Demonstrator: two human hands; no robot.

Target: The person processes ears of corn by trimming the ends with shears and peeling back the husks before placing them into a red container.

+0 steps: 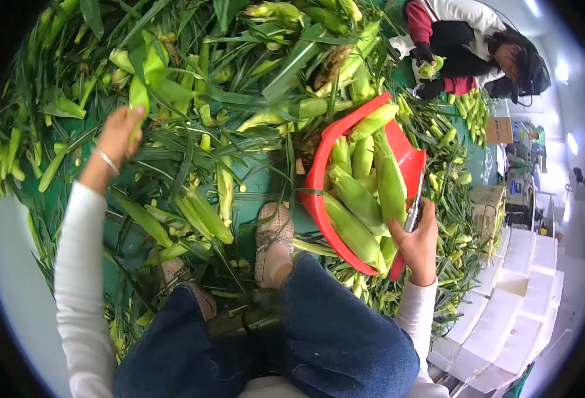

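My left hand [118, 137] grips a piece of green corn husk [143, 92] by its narrow end, above the heap of leaves on the left. My right hand [419, 244] is closed around a metal knife [413, 214], its narrow end pointing away from me. That hand is at the right side of a red plastic basin [317, 199], with the thumb close to the corn in it. Several ears of corn in pale green husks [359, 199] lie in the basin. Whether the right thumb touches an ear is hard to tell.
Corn leaves and husks [232, 99] cover much of the green floor [252, 174]. Loose ears [203, 214] lie near my shoes [275, 226]. Another person [464, 49] with dark gloves handles corn at the upper right. White foam boxes [501, 313] are stacked at right, near a cardboard box [486, 201].
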